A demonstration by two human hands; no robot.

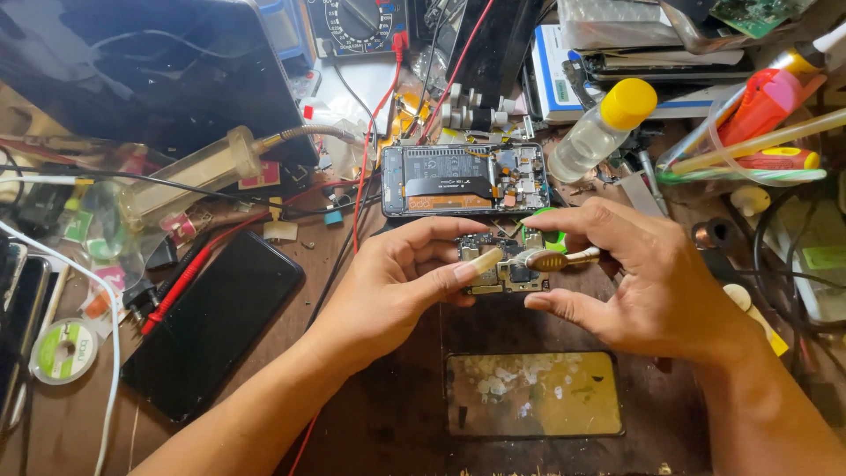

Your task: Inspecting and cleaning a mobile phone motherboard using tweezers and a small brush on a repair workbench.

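A cluttered wooden bench [370,414] carries a black phone [211,322] at left, an opened phone [464,180] far centre, a glass panel [532,394] near centre, a yellow-capped bottle [604,126] far right, and a solder reel [63,351] far left.

A worn brown wooden workbench [370,414], evenly lit, fills the whole view under heavy clutter.

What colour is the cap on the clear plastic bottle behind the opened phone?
Yellow; the bottle cap shows clearly in the head view.

Single head view, close, looking steeply down onto cluttered workbench [370,414].
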